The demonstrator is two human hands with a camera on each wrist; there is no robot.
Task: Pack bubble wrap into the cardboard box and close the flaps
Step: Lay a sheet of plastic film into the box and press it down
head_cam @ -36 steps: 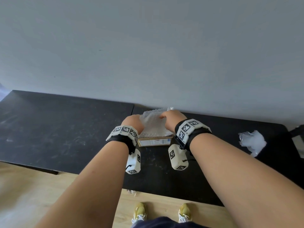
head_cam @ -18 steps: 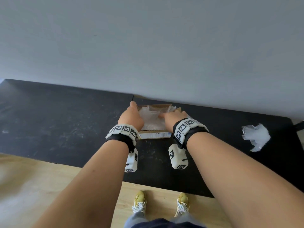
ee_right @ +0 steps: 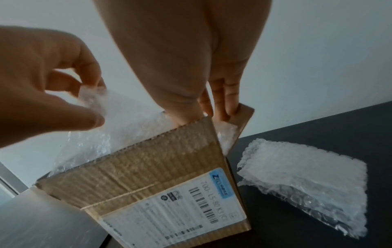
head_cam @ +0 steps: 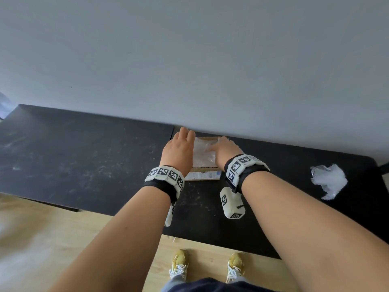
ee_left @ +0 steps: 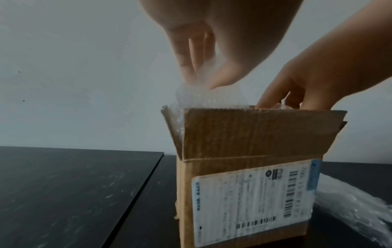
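Note:
A small cardboard box (head_cam: 203, 175) with a white shipping label stands near the wall, its flaps up. Clear bubble wrap (head_cam: 203, 153) fills its opening and bulges above the rim (ee_left: 203, 99). My left hand (head_cam: 185, 137) is over the box's far left corner, and in the right wrist view it (ee_right: 93, 104) pinches the wrap's raised edge between thumb and fingers. My right hand (head_cam: 219, 147) reaches in from the right, its straight fingers (ee_right: 222, 100) pushed down inside the box beside the right flap (ee_right: 244, 117). Its fingertips are hidden in the box.
A second folded piece of bubble wrap (head_cam: 328, 180) lies on the black table (head_cam: 84, 161) to the right of the box (ee_right: 307, 181). The wall rises directly behind the box. A seam (ee_left: 148, 181) divides two tabletops left of the box. Wooden floor lies below the front edge.
The mound of wrap has sunk lower into the box. My left hand has moved farther back to the box's far left corner, while the right hand stays pressed in.

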